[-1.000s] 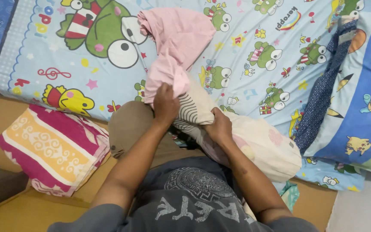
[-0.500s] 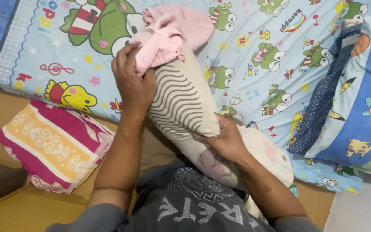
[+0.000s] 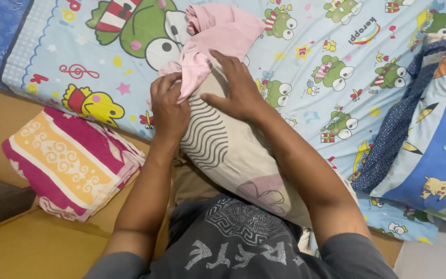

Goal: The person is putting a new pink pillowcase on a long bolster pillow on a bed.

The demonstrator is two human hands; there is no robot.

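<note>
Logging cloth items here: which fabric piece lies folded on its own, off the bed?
The pink-and-orange patterned cloth, folded flat left of the left hand; the pink cover is bunched on the bolster.

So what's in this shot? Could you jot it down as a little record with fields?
Setting: bed sheet, light blue with cartoon frogs
Main thing: bolster pillow, cream with wavy grey lines, lying at a slant from the person's lap onto the bed
Cover: pink pillowcase, bunched at the bolster's far end
Left hand: gripping the pink cloth's edge against the bolster
Right hand: pressed flat on the bolster's top
Nearby left: folded cloth, pink and orange
Nearby right: blue pillow with cartoon figures
</note>
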